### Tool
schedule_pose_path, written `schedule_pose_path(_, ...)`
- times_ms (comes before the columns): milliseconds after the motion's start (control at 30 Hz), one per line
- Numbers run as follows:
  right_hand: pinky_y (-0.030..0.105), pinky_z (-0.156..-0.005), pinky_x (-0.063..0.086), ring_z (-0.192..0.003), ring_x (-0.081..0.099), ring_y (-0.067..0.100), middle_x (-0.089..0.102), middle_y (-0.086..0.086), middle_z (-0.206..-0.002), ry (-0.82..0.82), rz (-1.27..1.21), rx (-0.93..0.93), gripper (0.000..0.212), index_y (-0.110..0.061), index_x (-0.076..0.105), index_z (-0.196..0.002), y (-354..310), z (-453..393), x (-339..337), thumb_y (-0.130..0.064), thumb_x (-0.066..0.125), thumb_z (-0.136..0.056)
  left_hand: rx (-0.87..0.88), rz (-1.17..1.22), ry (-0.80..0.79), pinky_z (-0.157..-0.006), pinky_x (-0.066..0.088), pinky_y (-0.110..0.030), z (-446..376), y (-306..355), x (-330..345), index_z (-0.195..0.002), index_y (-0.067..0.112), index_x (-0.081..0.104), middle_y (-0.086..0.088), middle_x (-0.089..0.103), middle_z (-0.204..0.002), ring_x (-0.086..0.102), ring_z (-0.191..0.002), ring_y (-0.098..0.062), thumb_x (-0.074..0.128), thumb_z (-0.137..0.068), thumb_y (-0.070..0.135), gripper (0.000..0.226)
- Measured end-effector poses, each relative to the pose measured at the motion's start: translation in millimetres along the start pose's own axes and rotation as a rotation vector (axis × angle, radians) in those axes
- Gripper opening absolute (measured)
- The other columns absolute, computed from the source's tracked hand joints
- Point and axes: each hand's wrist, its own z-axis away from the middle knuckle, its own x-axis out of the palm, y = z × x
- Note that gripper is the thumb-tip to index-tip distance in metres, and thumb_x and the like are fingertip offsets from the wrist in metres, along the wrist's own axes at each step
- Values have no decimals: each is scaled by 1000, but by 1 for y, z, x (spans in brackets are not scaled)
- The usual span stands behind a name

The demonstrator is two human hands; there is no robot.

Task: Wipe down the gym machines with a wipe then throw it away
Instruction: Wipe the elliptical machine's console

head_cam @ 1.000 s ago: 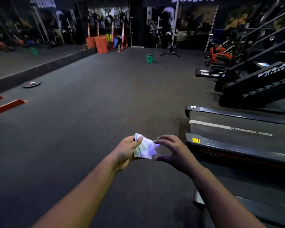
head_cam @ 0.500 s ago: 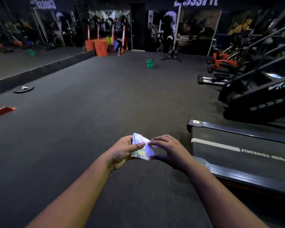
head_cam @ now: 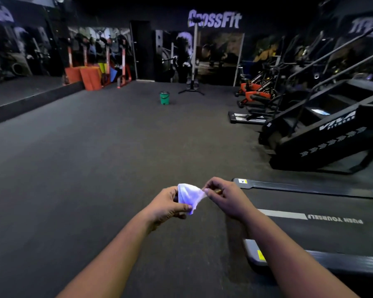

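A small white wipe [head_cam: 190, 195] is held between both hands in front of me, above the dark floor. My left hand [head_cam: 167, 206] grips its left and lower edge with curled fingers and thumb. My right hand [head_cam: 223, 195] pinches its right corner and the wipe is pulled taut between them. A green bin [head_cam: 164, 98] stands far ahead on the floor. A black treadmill [head_cam: 323, 214] lies low at my right, its belt marked with white lettering.
A black stair-climber machine [head_cam: 323, 127] stands beyond the treadmill on the right, with orange-and-black machines [head_cam: 254, 95] behind it. Orange mats [head_cam: 84, 77] lean at the far left beside a raised platform edge [head_cam: 30, 102]. A tall stand [head_cam: 193, 82] sits near the bin. Wide dark floor [head_cam: 99, 160] stretches ahead.
The view has lifted and moved forward along the floor. My hands have drawn slightly apart, and the right hand now pinches the wipe's corner and stretches it out.
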Motion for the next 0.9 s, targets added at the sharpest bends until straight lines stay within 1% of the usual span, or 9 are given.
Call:
schedule_pose_path(67, 30, -71, 50, -76, 61, 4, 67, -22, -86, -13, 3, 20, 9, -33, 64, -94, 12, -20, 0, -40, 63, -90, -1, -6, -3, -74, 54, -38, -28, 5, -13, -119, 6, 69, -17, 76, -102, 69, -86, -22, 76, -85, -2, 36)
schedule_pose_path(133, 34, -77, 54, -87, 65, 5, 68, -20, -95, -3, 3, 35, 17, -34, 64, -98, 30, -42, -2, -48, 64, -88, -1, -2, -2, -77, 55, -39, -62, 9, -24, -119, 7, 70, -16, 76, -108, 70, -89, -21, 76, -87, -1, 34)
schedule_pose_path(200, 33, -86, 53, -101, 63, 5, 66, -22, -104, 28, 18, 30, 29, -35, 66, -103, 50, -67, -3, -58, 64, -85, 3, 8, 12, -78, 56, -38, -99, 12, -31, -119, 7, 69, -16, 77, -108, 72, -90, -22, 75, -89, 1, 31)
schedule_pose_path(267, 31, -92, 50, -106, 60, 3, 65, -22, -107, 56, 62, -17, 36, -33, 68, -105, 71, -94, -2, -63, 64, -85, 9, 25, 34, -78, 57, -36, -137, 14, -36, -118, 6, 70, -17, 77, -106, 72, -91, -23, 74, -91, 5, 27)
schedule_pose_path(500, 33, -88, 51, -100, 60, 10, 65, -15, -104, 117, 219, -97, 37, -32, 68, -103, 162, -207, -10, -62, 62, -83, -39, 134, 27, -77, 60, -32, -288, 32, -42, -116, 3, 69, -15, 76, -103, 71, -84, -21, 64, -99, 10, 19)
schedule_pose_path(633, 35, -85, 51, -95, 60, 9, 66, -16, -100, 127, 187, -59, 31, -32, 68, -100, 209, -264, -15, -58, 60, -85, -83, 109, -23, -85, 60, -34, -360, 42, -57, -121, 3, 68, -17, 75, -115, 70, -97, -21, 65, -98, 12, 25)
schedule_pose_path(767, 28, -84, 48, -90, 59, 6, 68, -15, -95, 133, 116, -35, 24, -31, 70, -96, 251, -321, -29, -50, 74, -82, -76, 90, -59, -94, 56, -39, -425, 52, -70, -123, 3, 67, -16, 74, -117, 70, -102, -21, 65, -98, 13, 26)
schedule_pose_path(833, 23, -82, 46, -89, 58, 5, 68, -16, -95, 124, 112, -27, 31, -30, 71, -95, 272, -350, -35, -55, 76, -78, -71, 84, -76, -93, 56, -39, -463, 52, -76, -124, 4, 67, -16, 74, -117, 70, -100, -20, 64, -100, 16, 27)
schedule_pose_path(900, 25, -81, 47, -89, 58, 7, 67, -16, -95, 123, 155, -26, 39, -31, 70, -95, 288, -375, -38, -65, 69, -77, -74, 64, -100, -92, 56, -38, -495, 52, -82, -124, 3, 66, -14, 75, -115, 68, -99, -20, 63, -100, 20, 29)
